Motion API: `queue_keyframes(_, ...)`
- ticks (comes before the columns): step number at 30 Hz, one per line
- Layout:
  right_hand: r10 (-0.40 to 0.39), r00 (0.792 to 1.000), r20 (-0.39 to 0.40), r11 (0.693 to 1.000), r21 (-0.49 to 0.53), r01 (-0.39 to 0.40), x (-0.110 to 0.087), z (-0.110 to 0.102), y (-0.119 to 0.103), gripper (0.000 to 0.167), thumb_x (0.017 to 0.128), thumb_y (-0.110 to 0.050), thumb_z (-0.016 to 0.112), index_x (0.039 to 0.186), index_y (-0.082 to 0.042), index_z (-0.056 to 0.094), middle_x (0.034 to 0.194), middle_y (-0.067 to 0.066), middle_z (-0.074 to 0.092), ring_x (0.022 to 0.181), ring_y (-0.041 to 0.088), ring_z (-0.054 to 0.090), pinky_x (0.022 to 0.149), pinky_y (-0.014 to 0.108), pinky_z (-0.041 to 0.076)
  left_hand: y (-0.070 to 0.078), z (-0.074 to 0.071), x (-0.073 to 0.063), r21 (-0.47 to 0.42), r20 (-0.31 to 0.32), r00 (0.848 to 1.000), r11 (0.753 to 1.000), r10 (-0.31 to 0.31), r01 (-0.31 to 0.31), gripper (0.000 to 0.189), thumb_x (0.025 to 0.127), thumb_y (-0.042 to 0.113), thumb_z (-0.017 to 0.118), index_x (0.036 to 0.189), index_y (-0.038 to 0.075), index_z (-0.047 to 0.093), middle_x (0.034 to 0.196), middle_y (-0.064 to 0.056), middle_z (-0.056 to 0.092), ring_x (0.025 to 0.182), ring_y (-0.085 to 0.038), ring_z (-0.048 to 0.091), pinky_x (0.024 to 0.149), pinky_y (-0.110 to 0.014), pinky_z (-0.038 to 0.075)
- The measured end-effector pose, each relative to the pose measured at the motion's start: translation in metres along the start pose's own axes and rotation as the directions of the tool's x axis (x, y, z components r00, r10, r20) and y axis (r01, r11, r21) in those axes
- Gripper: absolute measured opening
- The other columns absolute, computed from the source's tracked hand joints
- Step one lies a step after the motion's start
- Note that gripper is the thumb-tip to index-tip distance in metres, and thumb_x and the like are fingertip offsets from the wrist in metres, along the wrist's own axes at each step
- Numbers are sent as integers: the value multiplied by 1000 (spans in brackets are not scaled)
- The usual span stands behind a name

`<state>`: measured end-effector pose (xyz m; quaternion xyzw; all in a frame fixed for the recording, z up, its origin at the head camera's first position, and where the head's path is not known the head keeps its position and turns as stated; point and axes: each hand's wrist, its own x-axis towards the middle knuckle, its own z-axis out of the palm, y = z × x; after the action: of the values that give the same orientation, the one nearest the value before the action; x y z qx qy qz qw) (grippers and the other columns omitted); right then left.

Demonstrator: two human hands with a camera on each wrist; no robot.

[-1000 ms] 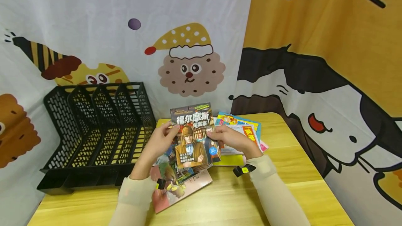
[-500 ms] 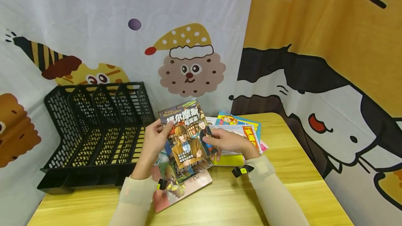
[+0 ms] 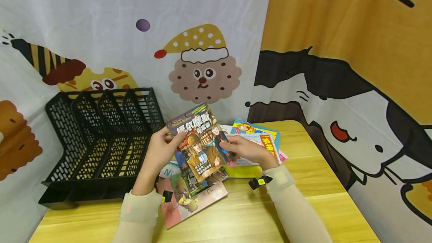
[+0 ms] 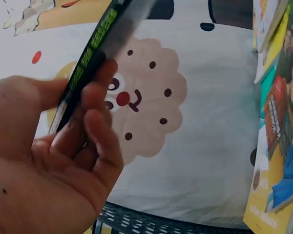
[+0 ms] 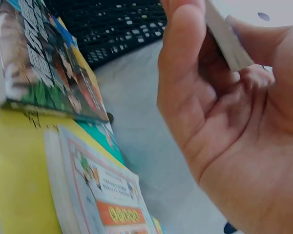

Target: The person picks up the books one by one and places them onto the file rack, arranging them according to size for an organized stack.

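Both hands hold a book whose cover shows a person in a brown coat and a deerstalker cap. My left hand pinches its left edge, thumb on the cover. In the left wrist view the dark spine with green lettering lies between thumb and fingers. My right hand grips the opposite edge, the thumb on the cover. The page edge shows between its thumb and fingers in the right wrist view. The book is raised and tilted above a pile of books, partly hiding it.
A black mesh file rack with several slots stands on the left of the wooden table. Beneath the held book lies a pink-covered book. More books are stacked behind the right hand. A printed curtain hangs behind.
The held book has moved left and tilted counter-clockwise, its top now leaning left. The left hand has shifted left with it; the right hand keeps its grip on the right edge.
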<state>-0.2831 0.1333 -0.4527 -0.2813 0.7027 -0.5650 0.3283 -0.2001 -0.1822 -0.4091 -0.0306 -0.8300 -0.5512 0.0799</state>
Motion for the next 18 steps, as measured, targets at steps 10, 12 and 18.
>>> queue_keyframes(10,73,996,-40,993,-89,-77,23,32,5,49,116,-45,57,153,-13,62,118,22,81,75,38,76,68,51,67,13,-34,-13,149,-318,941,987,112,-67,29,111,40,68,121,15,78,69,-5,69,47,-13,47,45,-30,38)
queue_keyframes(12,87,995,-41,993,-73,-90,26,42,6,51,116,-42,58,158,-14,58,116,21,80,70,30,75,64,47,67,15,-43,-16,184,-368,921,981,128,-63,29,110,40,69,119,14,79,72,-8,72,49,-12,50,46,-28,40)
queue_keyframes(18,68,998,17,995,-73,-67,39,88,-4,46,116,-36,60,152,-8,64,116,17,81,72,26,77,63,46,66,21,-68,-24,266,-486,855,962,180,-52,29,108,36,73,118,10,80,85,-14,79,60,-2,60,53,-19,46)
